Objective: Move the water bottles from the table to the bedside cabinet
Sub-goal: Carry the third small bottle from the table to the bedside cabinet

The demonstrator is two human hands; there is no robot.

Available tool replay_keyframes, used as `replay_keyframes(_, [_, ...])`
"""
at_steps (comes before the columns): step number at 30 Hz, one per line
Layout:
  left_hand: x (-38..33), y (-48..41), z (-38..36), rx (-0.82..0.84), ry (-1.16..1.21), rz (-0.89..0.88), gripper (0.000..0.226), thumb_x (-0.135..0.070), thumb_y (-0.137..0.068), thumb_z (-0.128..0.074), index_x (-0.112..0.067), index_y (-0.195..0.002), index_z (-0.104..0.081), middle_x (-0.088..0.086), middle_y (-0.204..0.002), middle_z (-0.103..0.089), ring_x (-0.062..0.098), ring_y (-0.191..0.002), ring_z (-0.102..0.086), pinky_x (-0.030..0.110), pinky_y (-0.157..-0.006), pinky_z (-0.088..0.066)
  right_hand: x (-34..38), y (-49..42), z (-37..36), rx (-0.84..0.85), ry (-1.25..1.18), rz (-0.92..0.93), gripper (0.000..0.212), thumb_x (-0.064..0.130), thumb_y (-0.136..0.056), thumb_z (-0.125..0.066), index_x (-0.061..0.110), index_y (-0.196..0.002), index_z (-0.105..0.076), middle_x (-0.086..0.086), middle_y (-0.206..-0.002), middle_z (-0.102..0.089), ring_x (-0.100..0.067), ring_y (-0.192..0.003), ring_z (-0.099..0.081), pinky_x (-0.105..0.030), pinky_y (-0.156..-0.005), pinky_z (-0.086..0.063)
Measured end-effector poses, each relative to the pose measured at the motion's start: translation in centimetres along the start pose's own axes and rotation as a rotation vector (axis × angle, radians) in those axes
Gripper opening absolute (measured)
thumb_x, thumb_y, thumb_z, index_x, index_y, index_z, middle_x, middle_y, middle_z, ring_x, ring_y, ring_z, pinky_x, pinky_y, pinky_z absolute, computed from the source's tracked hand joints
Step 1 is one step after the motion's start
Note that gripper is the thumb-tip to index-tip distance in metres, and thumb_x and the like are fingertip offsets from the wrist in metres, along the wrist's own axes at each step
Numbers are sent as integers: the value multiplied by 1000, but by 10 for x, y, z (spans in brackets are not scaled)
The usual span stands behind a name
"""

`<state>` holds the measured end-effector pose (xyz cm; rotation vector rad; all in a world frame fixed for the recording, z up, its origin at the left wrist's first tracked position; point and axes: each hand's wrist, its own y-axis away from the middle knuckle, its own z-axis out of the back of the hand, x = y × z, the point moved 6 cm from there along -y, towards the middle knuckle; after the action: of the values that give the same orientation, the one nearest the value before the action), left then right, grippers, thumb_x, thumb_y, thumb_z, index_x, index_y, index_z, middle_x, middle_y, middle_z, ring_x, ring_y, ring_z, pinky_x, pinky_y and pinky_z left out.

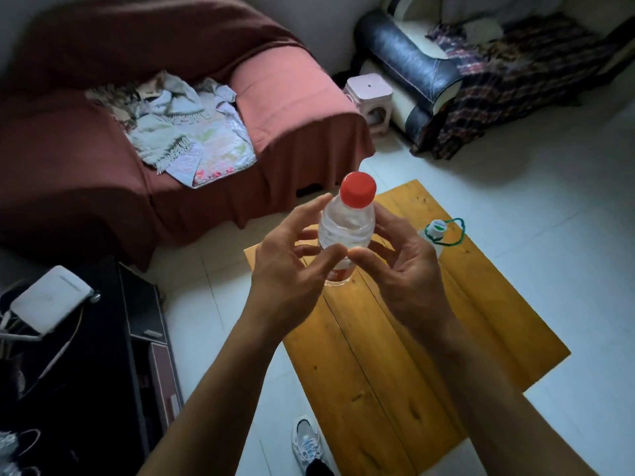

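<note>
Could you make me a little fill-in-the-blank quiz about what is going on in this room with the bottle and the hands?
1. The bottle between the left hand and the right hand has a cap coloured ____.
2. The table under the bottle is made of ____.
3. The second bottle, with the white cap, stands toward the table's ____ edge.
4. On the floor near the table's lower edge one ____ shows.

Missing words: red; wood; right; shoe

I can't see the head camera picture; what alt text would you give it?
Two bare hands, left hand and right hand, cup an upright red-capped water bottle over a low wooden table. A second bottle with a green-and-white cap is behind it on the table, with a covered sofa beyond.
</note>
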<state>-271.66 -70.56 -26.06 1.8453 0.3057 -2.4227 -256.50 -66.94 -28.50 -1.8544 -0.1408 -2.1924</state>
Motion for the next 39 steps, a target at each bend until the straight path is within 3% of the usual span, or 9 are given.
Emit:
replay_keyframes(8, [-73, 28, -41, 86, -37, -89, 61, -23, -84, -76, -28, -140, -52, -11, -124, -64, 2, -106, -64, 15, -81, -54, 52, 46, 63, -61, -88, 40, 65, 30, -86, -70, 21, -147, -49, 3, -144, -61, -14, -132, -61, -45, -106, -53])
replay_keyframes(15, [-129, 67, -102, 127, 3, -109, 55, -16, -85, -74, -34, -133, -55, -5, -118, -68, 9, -106, -67, 25, -85, -58, 74, 94, 141, -117, -59, 89, 58, 17, -92, -72, 16, -146, -51, -2, -142, -63, -19, -129, -63, -49, -105, -54])
replay_keyframes(20, [-165, 97, -145, 168, -5, -131, 59, -19, -85, -74, -30, -139, -53, -6, -122, -68, 7, -109, -66, 27, -87, -56, 89, 132, 193, -169, -69, 105, 65, 29, -86, -72, 16, -146, -51, 0, -139, -65, -16, -125, -65, -45, -103, -56])
replay_keyframes(25, [-197, 115, -178, 240, -19, -180, 58, -17, -86, -73, -30, -139, -53, -10, -120, -68, 0, -106, -65, 16, -84, -54, 105, 167, 231, -261, -29, 111, 64, 32, -84, -73, 21, -144, -53, 8, -138, -64, -13, -125, -65, -39, -101, -57])
replay_keyframes(30, [-221, 122, -204, 346, -8, -224, 59, -21, -86, -72, -34, -140, -52, -9, -123, -67, 2, -107, -65, 30, -88, -59, 122, 197, 259, -403, 31, 120, 59, 20, -88, -74, 21, -144, -53, 8, -141, -61, -14, -129, -62, -33, -101, -56])
replay_keyframes(35, [-235, 129, -226, 470, 31, -269, 58, -19, -86, -73, -33, -139, -53, -12, -119, -67, 1, -103, -66, 31, -87, -59, 137, 229, 277, -553, 80, 131, 62, 33, -81, -72, 27, -140, -55, 16, -135, -61, -7, -125, -63, -21, -95, -56])
replay_keyframes(39, [-240, 139, -248, 577, 48, -309, 58, -20, -86, -72, -32, -140, -52, -6, -122, -67, 6, -105, -65, 37, -89, -59, 136, 258, 289, -671, 87, 97, 58, 21, -86, -75, 23, -141, -57, 8, -139, -65, -10, -126, -65, -24, -96, -56])
